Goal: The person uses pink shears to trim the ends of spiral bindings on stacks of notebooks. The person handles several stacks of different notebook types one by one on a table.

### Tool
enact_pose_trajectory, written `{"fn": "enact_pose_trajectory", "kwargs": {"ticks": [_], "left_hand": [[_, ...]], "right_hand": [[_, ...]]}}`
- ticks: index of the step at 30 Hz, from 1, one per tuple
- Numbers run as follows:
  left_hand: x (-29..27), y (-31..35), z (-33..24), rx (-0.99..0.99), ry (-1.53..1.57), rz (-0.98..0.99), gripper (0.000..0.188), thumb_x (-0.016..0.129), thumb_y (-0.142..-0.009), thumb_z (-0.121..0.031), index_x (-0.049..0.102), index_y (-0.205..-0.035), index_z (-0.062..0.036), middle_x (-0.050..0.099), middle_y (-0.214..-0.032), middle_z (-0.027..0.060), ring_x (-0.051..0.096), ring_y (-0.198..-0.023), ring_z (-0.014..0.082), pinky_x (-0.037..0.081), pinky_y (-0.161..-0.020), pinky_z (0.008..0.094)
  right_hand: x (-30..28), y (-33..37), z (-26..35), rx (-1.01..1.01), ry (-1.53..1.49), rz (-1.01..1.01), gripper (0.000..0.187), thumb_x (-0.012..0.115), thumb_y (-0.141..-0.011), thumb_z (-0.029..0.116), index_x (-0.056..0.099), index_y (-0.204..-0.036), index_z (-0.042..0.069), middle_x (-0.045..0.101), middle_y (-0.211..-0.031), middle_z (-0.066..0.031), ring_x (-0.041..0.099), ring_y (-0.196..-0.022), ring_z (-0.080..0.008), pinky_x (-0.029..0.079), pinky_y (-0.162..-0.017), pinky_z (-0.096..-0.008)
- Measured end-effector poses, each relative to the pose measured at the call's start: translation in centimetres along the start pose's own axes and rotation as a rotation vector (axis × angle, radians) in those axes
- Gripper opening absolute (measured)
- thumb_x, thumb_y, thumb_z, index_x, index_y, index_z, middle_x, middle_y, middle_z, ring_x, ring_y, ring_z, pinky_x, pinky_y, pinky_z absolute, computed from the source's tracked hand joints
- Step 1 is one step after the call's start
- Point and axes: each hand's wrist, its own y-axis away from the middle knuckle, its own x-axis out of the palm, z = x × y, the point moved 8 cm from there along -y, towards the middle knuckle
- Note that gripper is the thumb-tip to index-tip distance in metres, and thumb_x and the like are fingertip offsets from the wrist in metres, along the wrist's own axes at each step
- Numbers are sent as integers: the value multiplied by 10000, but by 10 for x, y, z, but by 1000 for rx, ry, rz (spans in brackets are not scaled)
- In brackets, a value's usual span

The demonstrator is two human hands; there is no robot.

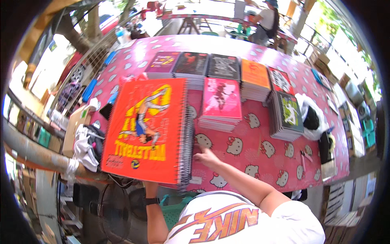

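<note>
A thick stack of red spiral notebooks (138, 134), its top cover printed with a volleyball player, is held up at the near left of the table. My left hand (151, 188) goes under its near edge and bears it from below; the stack hides the fingers. Close to the black coil binding on the stack's right side is my right hand (207, 157), fingers apart and pointing left. Whether its fingertips touch the coils I cannot tell. Beyond, a stack of pink notebooks (221, 99) lies on the table (231, 162).
Along the back stand stacks of purple (163, 63), black (223, 67) and orange notebooks (255, 75). Black-and-green notebooks (288, 112) are stacked at right, beside a white plastic bag (310, 118). Scissors (304, 158) lie near the right edge. A fan (115, 211) stands below left. Another person (266, 22) sits far off.
</note>
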Motion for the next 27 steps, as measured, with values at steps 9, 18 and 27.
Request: {"fn": "enact_pose_trajectory", "kwargs": {"ticks": [9,18,27], "left_hand": [[-5,-5,36,-78,-346,164,439,525,-875,-283,484,-1207,1,488,-1255,187,431,-1178,340,306,-1004,445],[-7,21,63,-167,-545,166,494,518,-871,-300,440,-1266,-14,427,-1320,180,362,-1235,344,237,-1057,458],[0,21,80,-151,-836,209,553,512,-868,-317,395,-1325,-28,365,-1385,173,293,-1291,349,167,-1111,472]], "right_hand": [[-12,2,45,-332,377,-245,536,549,-747,63,408,-1255,-29,495,-1192,-242,478,-1126,-323,362,-989,-378],[-55,-4,123,-456,715,-74,221,516,-795,188,589,-877,-4,628,-830,-226,615,-838,-379,483,-738,-468],[-61,-8,134,-586,800,-117,216,552,-736,136,554,-880,-26,619,-873,-229,600,-892,-376,482,-781,-449]]}}
